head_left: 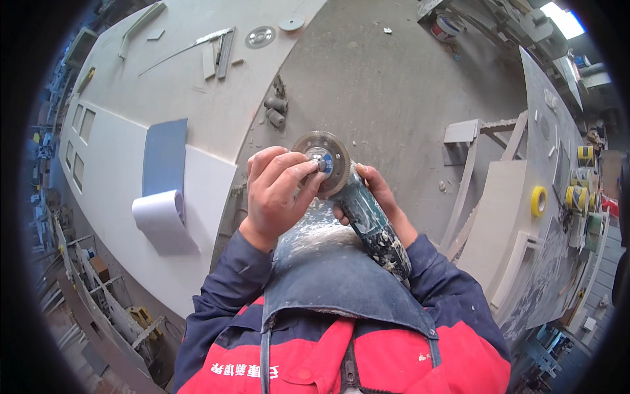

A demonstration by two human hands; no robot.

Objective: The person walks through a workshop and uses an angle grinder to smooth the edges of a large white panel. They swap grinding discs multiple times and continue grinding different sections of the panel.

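An angle grinder with a green body, spattered with pale paint or plaster, is held up in front of my apron. A round cutting disc with a notched metal rim and a blue-and-white centre label sits at its head, face up. My right hand is closed round the grinder just behind the head, thumb on the near side. My left hand reaches over the disc with its fingers bent together, pinching the centre nut at the hub. The fingertips partly cover the nut.
On the left, a large pale board bears a notepad with a curled page, a loose metal disc, a white round disc and strips. Grey cylinders lie on the floor. At right, a workbench holds yellow tape.
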